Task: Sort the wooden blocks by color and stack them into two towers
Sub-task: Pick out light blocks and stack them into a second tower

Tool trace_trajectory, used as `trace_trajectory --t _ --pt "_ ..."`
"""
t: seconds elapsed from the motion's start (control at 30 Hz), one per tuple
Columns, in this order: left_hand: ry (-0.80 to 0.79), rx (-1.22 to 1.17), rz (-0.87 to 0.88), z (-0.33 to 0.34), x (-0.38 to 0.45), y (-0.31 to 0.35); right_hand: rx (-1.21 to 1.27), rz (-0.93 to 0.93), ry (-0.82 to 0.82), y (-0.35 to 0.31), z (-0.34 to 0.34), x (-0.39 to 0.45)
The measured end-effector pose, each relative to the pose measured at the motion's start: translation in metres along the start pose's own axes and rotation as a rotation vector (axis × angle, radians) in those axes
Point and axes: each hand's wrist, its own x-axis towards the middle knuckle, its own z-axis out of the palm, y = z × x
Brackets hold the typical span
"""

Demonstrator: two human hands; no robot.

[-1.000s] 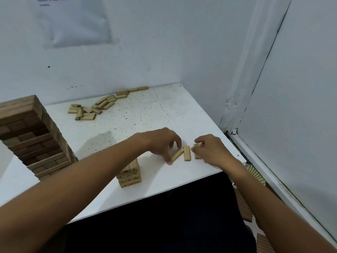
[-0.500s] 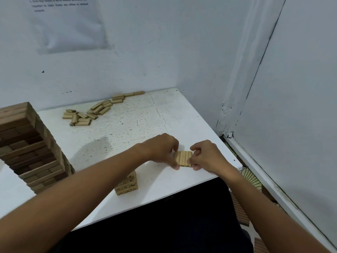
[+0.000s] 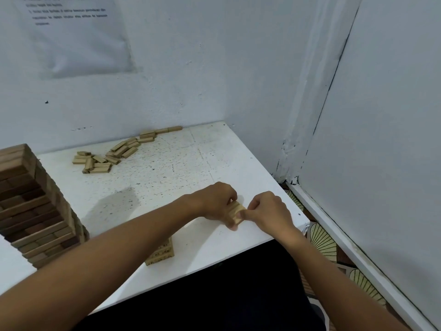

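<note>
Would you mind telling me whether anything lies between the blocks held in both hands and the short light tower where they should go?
Only the person's own left forearm crosses in front of the short light tower. The white table between the held light blocks and that tower looks bare.

Two bare forearms enter from the lower edge of the frame, one from the lower left and one from the lower right, with no sleeves, watch, bracelet or rings in sight. The left hand (image 3: 214,203) and right hand (image 3: 268,211) are ungloved, the fingers (image 3: 232,223) short-nailed and unadorned. At the bottom centre, the person's lap appears in dark, nearly black clothing without visible pattern or markings.
</note>
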Motion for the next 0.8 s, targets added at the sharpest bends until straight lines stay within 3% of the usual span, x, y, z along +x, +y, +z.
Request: trace_trajectory --t 0.23,0.43,0.53,0.67,0.8 --pt "-0.023 -0.058 0.044 -0.002 0.002 -0.001 0.016 -0.024 -0.004 0.009 -0.003 -0.002" --pt "0.083 -0.116 0.053 0.0 -0.002 0.005 0.066 -0.044 0.018 0.015 -0.008 -0.001" --pt "0.241 -0.386 0.034 -0.006 -0.01 0.017 0.196 -0.057 0.083 0.015 -0.016 0.001" --pt "0.604 -0.887 -0.076 0.001 -0.021 0.04 0.457 -0.119 0.178 0.006 -0.024 0.0" --pt "0.741 -1.278 -0.176 0.031 -0.024 0.05 0.804 -0.131 0.137 0.0 -0.012 -0.004"
